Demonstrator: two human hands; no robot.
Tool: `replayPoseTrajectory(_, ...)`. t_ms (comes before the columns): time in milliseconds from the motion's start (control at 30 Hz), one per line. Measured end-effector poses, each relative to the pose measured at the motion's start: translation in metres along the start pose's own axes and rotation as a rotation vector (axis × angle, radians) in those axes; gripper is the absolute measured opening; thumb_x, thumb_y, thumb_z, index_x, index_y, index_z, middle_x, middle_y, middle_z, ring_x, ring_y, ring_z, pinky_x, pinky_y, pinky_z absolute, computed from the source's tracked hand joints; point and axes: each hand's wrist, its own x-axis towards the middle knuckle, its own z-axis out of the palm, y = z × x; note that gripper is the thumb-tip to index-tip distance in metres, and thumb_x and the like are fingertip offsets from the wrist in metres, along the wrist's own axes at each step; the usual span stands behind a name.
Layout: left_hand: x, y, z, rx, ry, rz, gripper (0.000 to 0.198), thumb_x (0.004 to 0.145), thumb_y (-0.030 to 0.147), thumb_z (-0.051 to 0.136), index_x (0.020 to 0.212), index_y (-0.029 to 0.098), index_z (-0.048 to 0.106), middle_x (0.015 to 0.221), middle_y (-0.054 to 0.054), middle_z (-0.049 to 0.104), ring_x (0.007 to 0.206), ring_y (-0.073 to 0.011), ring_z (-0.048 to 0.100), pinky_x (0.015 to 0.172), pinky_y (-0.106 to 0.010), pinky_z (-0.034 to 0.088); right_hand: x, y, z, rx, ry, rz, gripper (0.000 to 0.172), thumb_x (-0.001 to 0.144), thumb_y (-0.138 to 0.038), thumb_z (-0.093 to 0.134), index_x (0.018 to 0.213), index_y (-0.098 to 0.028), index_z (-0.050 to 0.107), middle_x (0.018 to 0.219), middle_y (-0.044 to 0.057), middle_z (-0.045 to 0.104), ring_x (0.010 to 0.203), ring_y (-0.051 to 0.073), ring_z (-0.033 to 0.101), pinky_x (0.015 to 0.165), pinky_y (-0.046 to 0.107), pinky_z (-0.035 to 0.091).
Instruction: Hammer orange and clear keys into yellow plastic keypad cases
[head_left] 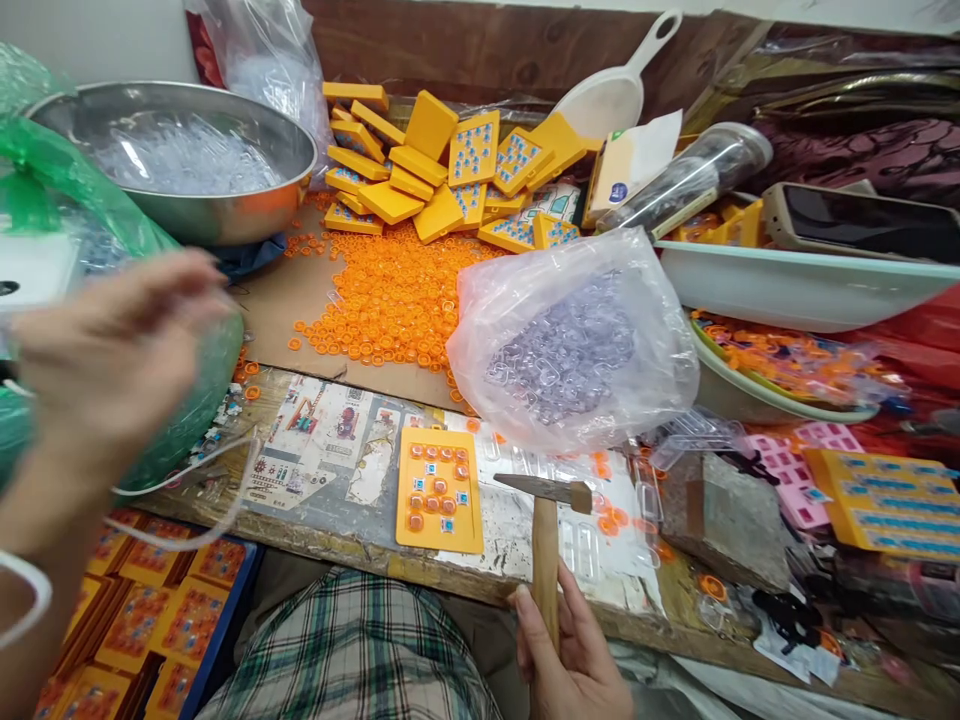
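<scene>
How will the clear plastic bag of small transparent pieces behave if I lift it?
The clear plastic bag probably sags floppily: its thin film is crumpled around loose pieces. It seems light, as the pieces look tiny. They may shift inside.

The tray (439, 490) lies left of the hammer (546, 520), before the bag (574, 340).

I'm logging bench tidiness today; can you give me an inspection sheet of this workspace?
Surface: wooden bench, covered with printed sheets.
Job's things: hammer; yellow tray lying flat beside it.
Clutter: orange rings, tray pile, clear bag, steel bowl, phone.
Grippers: right hand grips the hammer handle; left hand raised, blurred, grasp unclear.
Cables: white cord loops under the left hand.
Surroundings: crate of filled trays below the bench.
</scene>
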Motion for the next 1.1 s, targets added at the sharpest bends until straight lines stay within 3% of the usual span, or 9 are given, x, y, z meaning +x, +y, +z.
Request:
replayPoseTrajectory(67,-0.049,0.007,0.032,-0.273,-0.288,0.021,0.019,0.078,0.024,0.066,0.095,0.024,0.072,0.085,0.001,0.074,0.073,-0.0157,0.069,0.075,-0.033,0.060,-0.002,0.000,0.003,-0.006,-0.017,-0.007,0.072,0.063,-0.047,0.078,0.128,-0.020,0.058,0.092,0.003,0.070,0.048,0.008,0.042,0.042,0.021,0.034)
replayPoseTrajectory(133,-0.097,-0.003,0.063,-0.459,-0.492,-0.014,0.026,0.081,0.022,0.062,0.106,0.023,0.069,0.088,-0.003,0.076,0.073,-0.0173,0.072,0.070,-0.031,0.062,-0.004,-0.001,0.005,0.004,-0.037,0.002,0.073,0.063,-0.046,0.078,0.128,-0.020,0.058,0.090,0.002,0.070,0.048,0.007,0.040,0.042,0.021,0.035)
replayPoseTrajectory(267,-0.151,-0.038,0.091,-0.440,-0.627,0.139,0.047,0.087,0.018,0.055,0.132,0.025,0.050,0.104,-0.006,0.073,0.095,-0.0196,0.070,0.092,-0.039,0.055,-0.006,-0.002,0.005,-0.008,-0.055,0.009,0.075,0.064,-0.047,0.078,0.131,-0.022,0.056,0.096,0.003,0.069,0.051,0.008,0.046,0.044,0.021,0.041)
replayPoseTrajectory(400,-0.147,-0.057,0.082,-0.348,-0.660,0.240,0.058,0.089,0.017,0.051,0.143,0.028,0.033,0.121,-0.007,0.066,0.115,-0.0210,0.060,0.105,-0.045,0.044,-0.005,-0.002,0.005,-0.044,-0.058,-0.013,0.076,0.066,-0.050,0.075,0.133,-0.022,0.053,0.097,0.004,0.070,0.056,0.011,0.054,0.046,0.022,0.045)
replayPoseTrajectory(567,-0.134,-0.060,0.071,-0.149,-0.618,0.286,0.051,0.090,0.015,0.046,0.140,0.023,0.039,0.135,-0.012,0.054,0.130,-0.0263,0.045,0.106,-0.051,0.040,-0.004,-0.006,0.008,-0.016,-0.065,0.034,0.076,0.065,-0.046,0.077,0.134,-0.022,0.053,0.090,0.002,0.071,0.052,0.010,0.052,0.043,0.022,0.042)
replayPoseTrajectory(667,-0.139,-0.051,0.074,-0.134,-0.635,0.364,0.033,0.087,0.020,0.055,0.120,0.021,0.059,0.116,-0.011,0.066,0.112,-0.0273,0.056,0.097,-0.049,0.047,-0.005,-0.008,0.010,-0.006,-0.080,0.040,0.074,0.066,-0.043,0.077,0.133,-0.022,0.053,0.086,0.000,0.070,0.045,0.007,0.044,0.040,0.021,0.040)
replayPoseTrajectory(767,-0.148,-0.034,0.082,-0.169,-0.643,0.357,0.021,0.088,0.016,0.052,0.104,0.021,0.065,0.097,-0.009,0.070,0.091,-0.0233,0.062,0.084,-0.043,0.053,-0.005,-0.006,0.007,-0.045,-0.087,-0.008,0.071,0.070,-0.043,0.075,0.134,-0.021,0.053,0.091,0.002,0.072,0.050,0.010,0.053,0.043,0.021,0.045)
replayPoseTrajectory(967,-0.160,0.003,0.090,-0.409,-0.628,0.226,0.039,0.089,0.015,0.051,0.127,0.020,0.050,0.096,-0.009,0.068,0.091,-0.0205,0.063,0.082,-0.038,0.054,0.004,0.010,-0.010,-0.259,-0.163,-0.422,0.045,0.077,-0.030,0.070,0.120,-0.019,0.064,0.118,0.005,0.067,0.101,0.024,0.066,0.087,0.033,0.056)
replayPoseTrajectory(1100,-0.163,0.015,0.099,-0.475,-0.701,0.191,0.046,0.089,0.012,0.046,0.134,0.020,0.042,0.098,-0.008,0.066,0.093,-0.0190,0.062,0.086,-0.037,0.053,0.009,0.010,-0.014,-0.406,-0.331,-0.787,0.048,0.085,-0.015,0.059,0.131,-0.027,0.055,0.121,0.004,0.066,0.103,0.021,0.066,0.090,0.031,0.054)
